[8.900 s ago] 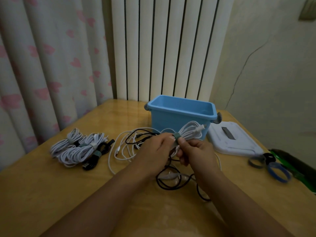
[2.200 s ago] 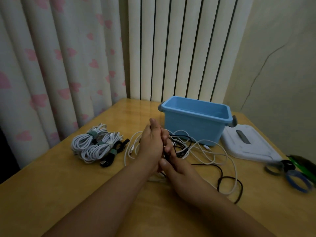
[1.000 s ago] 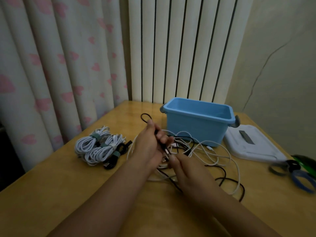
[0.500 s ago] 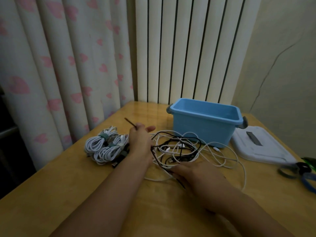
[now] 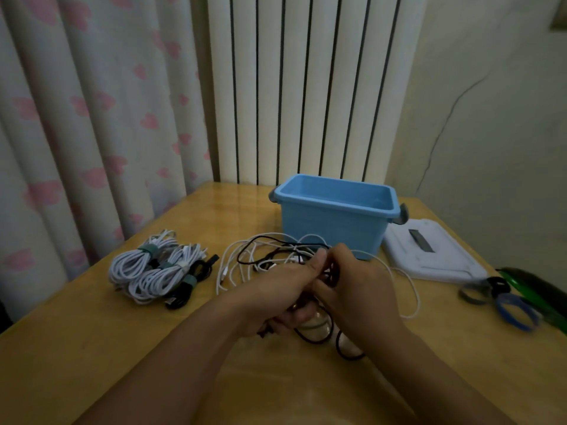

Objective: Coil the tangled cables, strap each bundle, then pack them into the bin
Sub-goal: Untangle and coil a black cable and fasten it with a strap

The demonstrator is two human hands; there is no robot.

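Observation:
A tangle of white and black cables [image 5: 270,259] lies on the wooden table [image 5: 92,348] in front of the blue bin [image 5: 334,222]. My left hand [image 5: 282,292] and my right hand [image 5: 356,286] meet over the near side of the tangle, both curled around a black cable [image 5: 316,335] whose loops hang below them. Several strapped bundles [image 5: 156,271], white and black with green straps, lie to the left.
The bin's white lid [image 5: 429,256] lies flat to its right. Loose grey and blue straps [image 5: 503,299] and a dark green object [image 5: 540,289] sit near the table's right edge. Curtains and a ribbed white radiator stand behind the table.
My hands have come together from apart; the left moved back right from beside the bundles, and both now hold black cable loops close to me.

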